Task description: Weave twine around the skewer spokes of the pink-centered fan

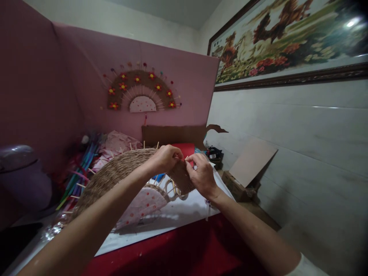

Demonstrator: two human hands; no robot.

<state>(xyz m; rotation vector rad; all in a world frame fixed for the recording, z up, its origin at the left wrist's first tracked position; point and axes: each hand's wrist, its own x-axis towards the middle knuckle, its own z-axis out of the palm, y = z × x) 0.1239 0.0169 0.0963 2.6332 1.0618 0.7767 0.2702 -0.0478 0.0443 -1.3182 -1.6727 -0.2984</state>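
Note:
A half-round fan (110, 174) woven of brown twine on thin wooden sticks stands tilted on the table. Stick ends poke out along its outer edge, and a pale half-disc (143, 207) with red dots forms its inner part. My left hand (169, 158) is closed at the fan's upper right edge; what its fingertips pinch is hidden. Facing it, my right hand (202, 175) pinches at a pale stick tip (186, 158) on the fan's right end. Scissors (171, 190) lie partly hidden behind the fan.
A finished-looking fan with red flowers (137, 79) hangs on the pink panel (195, 84). Coloured pipe cleaners (83, 166) and pink cloth (122, 140) lie at left. Red sheet (185, 148), brown cardboard (172, 134) and a leaning board (253, 161) are behind and right. The table has a white top (178, 218).

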